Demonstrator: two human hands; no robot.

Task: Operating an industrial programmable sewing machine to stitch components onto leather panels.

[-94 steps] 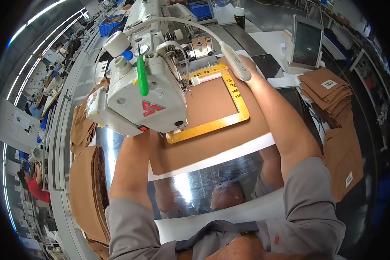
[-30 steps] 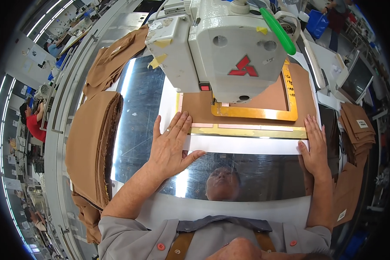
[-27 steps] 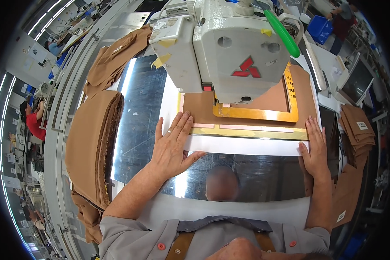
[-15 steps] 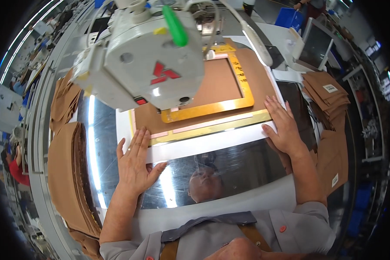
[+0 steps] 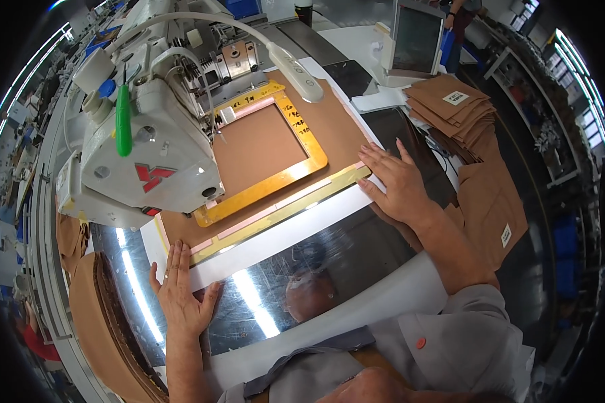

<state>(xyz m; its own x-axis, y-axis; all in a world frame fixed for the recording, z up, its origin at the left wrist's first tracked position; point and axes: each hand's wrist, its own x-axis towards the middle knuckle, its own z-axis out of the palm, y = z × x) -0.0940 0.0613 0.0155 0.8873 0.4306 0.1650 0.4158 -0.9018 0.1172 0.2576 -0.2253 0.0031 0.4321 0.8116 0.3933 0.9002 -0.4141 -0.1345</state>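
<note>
My left hand lies with fingers outstretched on the left end of a white board, which has yellow and pink strips along its near edge. My right hand rests, fingers spread, on that strip's right end. On the board lies brown fabric, under a yellow metal frame with handwriting. The white sewing machine head overhangs the frame's left side, with a green-handled tool upright on it. The board rests on a shiny metal plate.
Stacks of brown pieces stand at the left and right. A screen stands at the back right. A white wand-like controller hangs over the frame's far corner. A co-worker is at the back right, another at the far left.
About three seconds ago my hands were farther forward, the left behind the machine; they have since come to the board's near strip. The view has swung, shifting the machine leftward in recent frames.
</note>
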